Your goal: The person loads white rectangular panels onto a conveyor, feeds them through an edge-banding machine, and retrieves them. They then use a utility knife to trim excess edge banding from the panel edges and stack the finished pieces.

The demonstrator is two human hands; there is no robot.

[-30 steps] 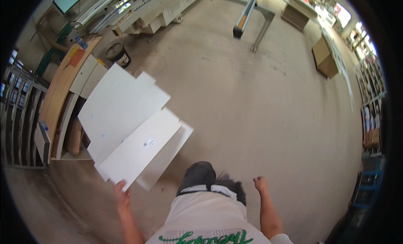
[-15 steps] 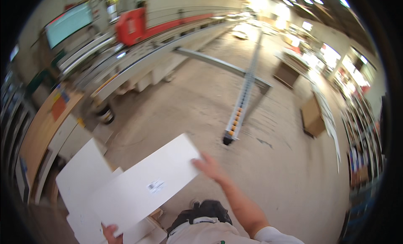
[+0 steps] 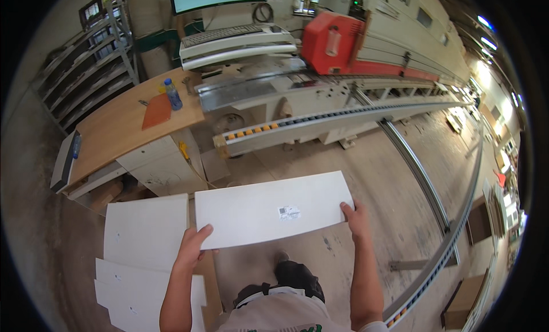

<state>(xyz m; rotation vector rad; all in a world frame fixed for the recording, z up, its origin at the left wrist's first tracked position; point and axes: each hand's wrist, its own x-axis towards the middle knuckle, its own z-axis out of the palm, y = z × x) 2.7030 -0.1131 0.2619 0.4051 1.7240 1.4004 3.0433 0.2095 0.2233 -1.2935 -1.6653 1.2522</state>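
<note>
Between my two hands I carry a white rectangular board (image 3: pixel 246 215) with a small printed label near its middle. My left hand (image 3: pixel 193 246) grips its near left corner, thumb on top and fingers underneath. At the right end, my right hand (image 3: pixel 357 219) is closed on the edge, thumb on the upper face. The board is raised in front of my body, above the floor. Just left of it, several more white boards (image 3: pixel 146 223) lie in an overlapping stack, some with small labels.
A wooden-topped desk (image 3: pixel 108 132) with a blue bottle (image 3: pixel 172 95) and an orange sheet (image 3: pixel 156 111) stands at the left. Beyond is a long machine with a red housing (image 3: pixel 329 43) and a roller rail (image 3: pixel 320 122). Another rail (image 3: pixel 440 263) crosses the right side.
My view has swung left toward the desk and machine. The white board has come off the stack and is now held level in front of me, gripped at both ends.
</note>
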